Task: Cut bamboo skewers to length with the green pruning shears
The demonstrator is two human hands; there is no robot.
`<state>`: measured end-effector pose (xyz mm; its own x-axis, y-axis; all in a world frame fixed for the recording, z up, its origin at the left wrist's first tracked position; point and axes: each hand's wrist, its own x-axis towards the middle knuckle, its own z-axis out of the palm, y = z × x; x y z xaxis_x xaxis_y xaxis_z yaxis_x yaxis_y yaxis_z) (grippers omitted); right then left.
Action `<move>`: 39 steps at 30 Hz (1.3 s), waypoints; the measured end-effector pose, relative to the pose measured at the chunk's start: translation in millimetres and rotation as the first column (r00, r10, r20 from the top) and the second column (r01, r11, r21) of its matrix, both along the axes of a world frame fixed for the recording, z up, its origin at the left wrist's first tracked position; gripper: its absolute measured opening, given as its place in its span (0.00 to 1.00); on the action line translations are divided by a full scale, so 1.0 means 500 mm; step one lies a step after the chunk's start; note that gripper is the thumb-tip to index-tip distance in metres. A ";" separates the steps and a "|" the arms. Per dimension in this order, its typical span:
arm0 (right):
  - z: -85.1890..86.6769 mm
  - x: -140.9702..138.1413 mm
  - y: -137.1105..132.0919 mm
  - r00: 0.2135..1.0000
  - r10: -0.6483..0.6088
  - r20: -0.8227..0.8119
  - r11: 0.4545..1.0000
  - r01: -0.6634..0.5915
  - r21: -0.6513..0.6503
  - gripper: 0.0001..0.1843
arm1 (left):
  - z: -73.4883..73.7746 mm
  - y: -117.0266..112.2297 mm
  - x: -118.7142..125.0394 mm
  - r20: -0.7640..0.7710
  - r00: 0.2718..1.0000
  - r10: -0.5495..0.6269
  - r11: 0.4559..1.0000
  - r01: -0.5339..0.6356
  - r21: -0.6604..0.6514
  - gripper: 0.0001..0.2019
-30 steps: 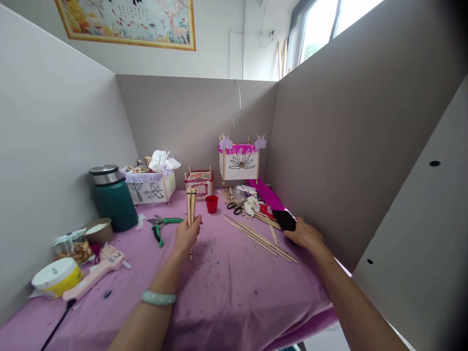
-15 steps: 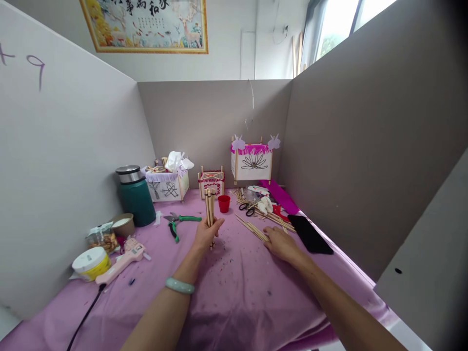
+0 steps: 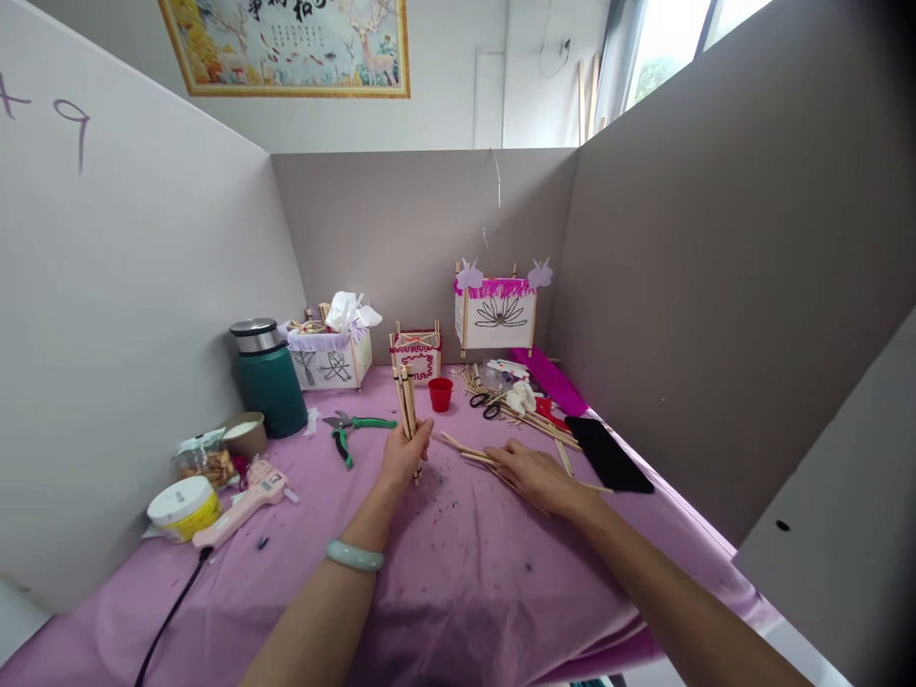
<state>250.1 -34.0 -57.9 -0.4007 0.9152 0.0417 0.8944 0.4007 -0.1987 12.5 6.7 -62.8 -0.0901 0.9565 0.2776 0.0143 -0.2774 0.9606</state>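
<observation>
My left hand (image 3: pixel 405 454) is closed around a bundle of thin wooden sticks (image 3: pixel 405 401) with dark marks near their tops, held upright above the cloth. My right hand (image 3: pixel 526 471) lies over several longer loose wooden sticks (image 3: pixel 465 450) on the table; their ends poke out on both sides of it. Its fingers are bent over the sticks, and whether they grip them is hidden. Just beyond the left hand stand a red cup (image 3: pixel 440 394) and green-handled pliers (image 3: pixel 350 426).
A pink glue gun (image 3: pixel 247 503), a yellow-white tub (image 3: pixel 184 508) and a green bottle (image 3: pixel 269 386) stand left. Decorated boxes (image 3: pixel 499 320) line the back. Scissors (image 3: pixel 488 405), a stick pile and a black phone-like slab (image 3: pixel 608 455) lie right. Grey partitions enclose the table.
My right hand has moved left toward the left hand, and the loose sticks under it have shifted left and spread. The bundle in my left hand tilts slightly more.
</observation>
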 end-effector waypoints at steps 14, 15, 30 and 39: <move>-0.005 0.008 0.043 0.933 -0.342 0.116 0.933 0.321 0.163 0.25 | -0.004 0.002 0.000 -0.027 0.998 -0.050 0.999 0.050 -0.014 0.22; 0.002 0.001 0.041 0.932 -0.346 0.105 0.924 0.320 0.207 0.23 | -0.003 0.002 0.001 -0.017 0.998 -0.053 0.998 0.052 -0.019 0.21; 0.023 -0.048 0.100 0.930 -0.363 0.057 0.925 0.352 0.139 0.16 | 0.001 0.004 0.007 0.161 0.983 -0.087 0.992 0.100 -0.075 0.20; 0.031 -0.179 0.309 0.885 -0.207 -0.417 0.936 0.303 0.179 0.46 | 0.003 0.007 0.010 0.120 0.986 -0.117 0.979 0.134 -0.154 0.20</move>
